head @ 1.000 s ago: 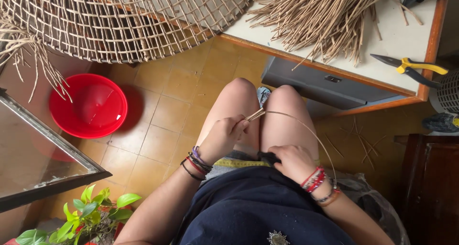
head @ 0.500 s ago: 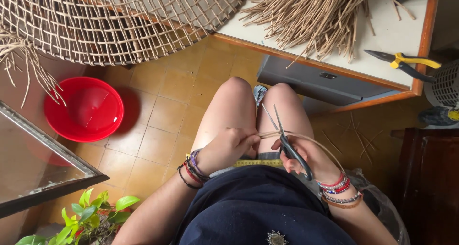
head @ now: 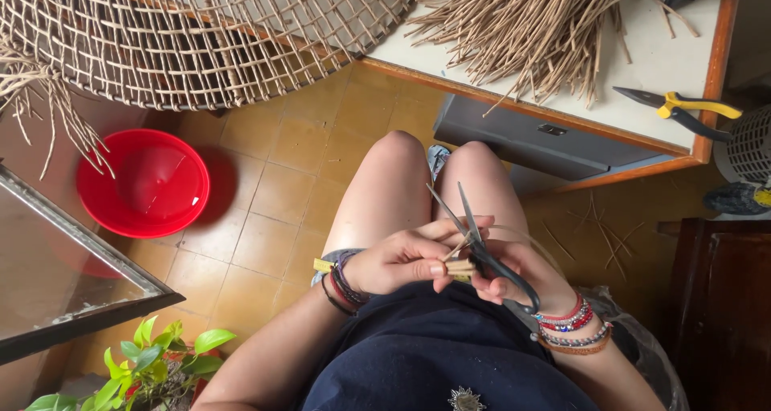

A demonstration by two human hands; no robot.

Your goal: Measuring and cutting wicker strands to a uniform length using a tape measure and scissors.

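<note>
Mat: the big woven lattice (head: 201,34) spreads across the top left, loose ends hanging off its left edge.
Table: white top with a wooden rim (head: 675,98), up at the right, past my knees.
Straw: a fat bundle (head: 530,26) fans out on the table.
Bowl: red (head: 144,182), down on the tiled floor to my left.
Plant: green leaves (head: 152,363) at the bottom left corner.
Pliers: yellow-handled (head: 683,110), lying on the table's right end, well apart from me.
Left hand: mine (head: 401,260), curled over my lap, fingers pinching the strip's cut end.
Right hand: mine (head: 514,274), wrapped round the scissors' handles, beaded bracelets at the wrist.
Scissors: dark (head: 482,246), blades parted and pointing away from me, right at the strip.
Strip: thin pale cane (head: 459,268), between both hands, arcing off to the right.
</note>
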